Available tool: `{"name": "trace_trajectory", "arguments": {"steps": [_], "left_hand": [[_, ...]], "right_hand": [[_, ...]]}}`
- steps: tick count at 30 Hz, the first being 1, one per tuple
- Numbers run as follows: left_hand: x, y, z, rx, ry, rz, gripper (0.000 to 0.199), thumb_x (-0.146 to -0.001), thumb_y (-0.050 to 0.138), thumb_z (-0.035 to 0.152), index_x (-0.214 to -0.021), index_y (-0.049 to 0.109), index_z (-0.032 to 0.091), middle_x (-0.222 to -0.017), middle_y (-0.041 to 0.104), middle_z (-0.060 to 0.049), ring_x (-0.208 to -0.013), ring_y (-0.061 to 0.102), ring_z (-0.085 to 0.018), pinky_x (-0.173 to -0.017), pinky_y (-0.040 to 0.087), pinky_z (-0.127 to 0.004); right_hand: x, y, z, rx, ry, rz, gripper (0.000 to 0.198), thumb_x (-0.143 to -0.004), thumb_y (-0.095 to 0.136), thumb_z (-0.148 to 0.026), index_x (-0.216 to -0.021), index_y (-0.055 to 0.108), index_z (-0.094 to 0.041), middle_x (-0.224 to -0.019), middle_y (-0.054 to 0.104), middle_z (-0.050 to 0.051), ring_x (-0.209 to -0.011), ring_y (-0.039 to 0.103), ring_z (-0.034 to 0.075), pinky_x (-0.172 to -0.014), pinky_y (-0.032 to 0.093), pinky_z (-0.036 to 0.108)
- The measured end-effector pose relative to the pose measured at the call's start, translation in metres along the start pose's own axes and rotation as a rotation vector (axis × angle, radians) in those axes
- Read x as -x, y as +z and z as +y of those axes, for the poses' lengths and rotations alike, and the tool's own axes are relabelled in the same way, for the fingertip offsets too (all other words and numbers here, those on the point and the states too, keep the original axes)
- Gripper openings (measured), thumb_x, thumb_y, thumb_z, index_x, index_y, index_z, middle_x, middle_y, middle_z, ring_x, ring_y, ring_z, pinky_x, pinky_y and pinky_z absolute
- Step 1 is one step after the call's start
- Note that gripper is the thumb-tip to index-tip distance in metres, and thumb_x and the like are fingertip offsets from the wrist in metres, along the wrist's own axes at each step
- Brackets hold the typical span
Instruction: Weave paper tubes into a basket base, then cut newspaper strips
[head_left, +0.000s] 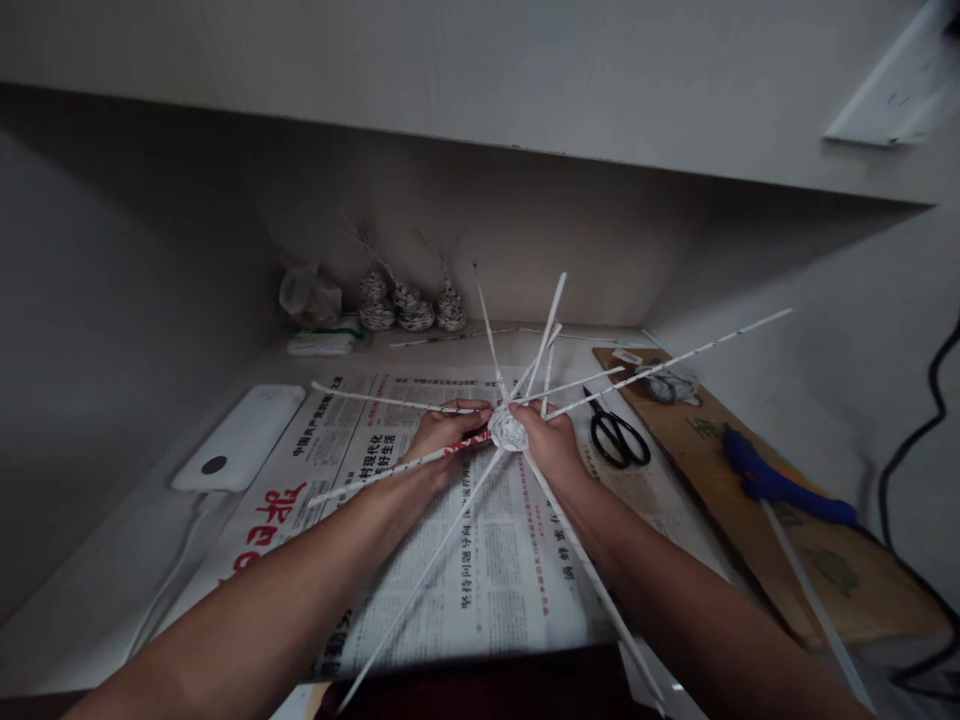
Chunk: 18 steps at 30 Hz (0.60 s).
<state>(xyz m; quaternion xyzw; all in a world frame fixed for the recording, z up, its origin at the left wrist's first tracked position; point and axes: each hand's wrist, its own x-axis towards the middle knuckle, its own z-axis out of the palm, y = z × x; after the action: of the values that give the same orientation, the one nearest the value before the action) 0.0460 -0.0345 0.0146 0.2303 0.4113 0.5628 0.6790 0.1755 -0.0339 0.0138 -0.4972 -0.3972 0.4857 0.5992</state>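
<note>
Between both hands is a small round weave of rolled newspaper strips (509, 428), with several long paper spokes fanning out all round it. My left hand (450, 430) grips its left edge, thumb on top and fingers curled below. On the other side my right hand (547, 440) pinches the right rim with the thumb against the woven centre; its fingers are mostly hidden underneath. One spoke near the left hand bears red print. Below the weave lies a spread newspaper (480, 570). Black-handled scissors (616, 435) rest just right of my right hand.
A white power bank (240, 438) with a cable lies at left. Several woven paper figures (414, 306) and a plastic bag (309, 293) stand at the back. On a cardboard sheet (750, 530) at right sits a blue glue gun (787, 485). A low overhang (450, 70) crosses above.
</note>
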Motion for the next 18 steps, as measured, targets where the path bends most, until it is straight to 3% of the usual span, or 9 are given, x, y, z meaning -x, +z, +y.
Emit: {"name": "trace_trajectory", "arguments": {"steps": [5, 12, 18], "left_hand": [[-0.002, -0.003, -0.004, 0.015, 0.047, -0.077, 0.039, -0.047, 0.092, 0.02, -0.077, 0.068, 0.011, -0.064, 0.07, -0.003, -0.055, 0.065, -0.015, -0.055, 0.053, -0.026], [0.004, 0.001, -0.004, -0.107, 0.164, 0.049, 0.05, -0.039, 0.094, 0.029, -0.074, 0.061, 0.015, -0.053, 0.063, 0.003, -0.044, 0.056, -0.011, -0.046, 0.044, -0.024], [-0.001, -0.007, -0.004, -0.169, 0.092, -0.095, 0.056, -0.037, 0.095, 0.024, -0.084, 0.066, 0.014, -0.059, 0.067, 0.0, -0.051, 0.062, -0.015, -0.054, 0.049, -0.027]], "right_hand": [[0.002, 0.0, 0.005, -0.007, 0.008, -0.013, 0.021, -0.06, 0.076, -0.034, -0.065, 0.067, -0.016, -0.058, 0.066, 0.0, -0.052, 0.058, 0.015, -0.055, 0.047, 0.028], [0.002, -0.004, 0.015, 0.013, -0.046, -0.062, 0.029, -0.063, 0.083, -0.039, -0.074, 0.07, -0.015, -0.067, 0.07, 0.002, -0.059, 0.062, 0.016, -0.06, 0.049, 0.029], [0.002, -0.004, 0.011, 0.053, -0.074, 0.013, 0.03, -0.063, 0.082, -0.042, -0.072, 0.072, -0.016, -0.066, 0.07, 0.002, -0.058, 0.061, 0.016, -0.057, 0.046, 0.029]]}}
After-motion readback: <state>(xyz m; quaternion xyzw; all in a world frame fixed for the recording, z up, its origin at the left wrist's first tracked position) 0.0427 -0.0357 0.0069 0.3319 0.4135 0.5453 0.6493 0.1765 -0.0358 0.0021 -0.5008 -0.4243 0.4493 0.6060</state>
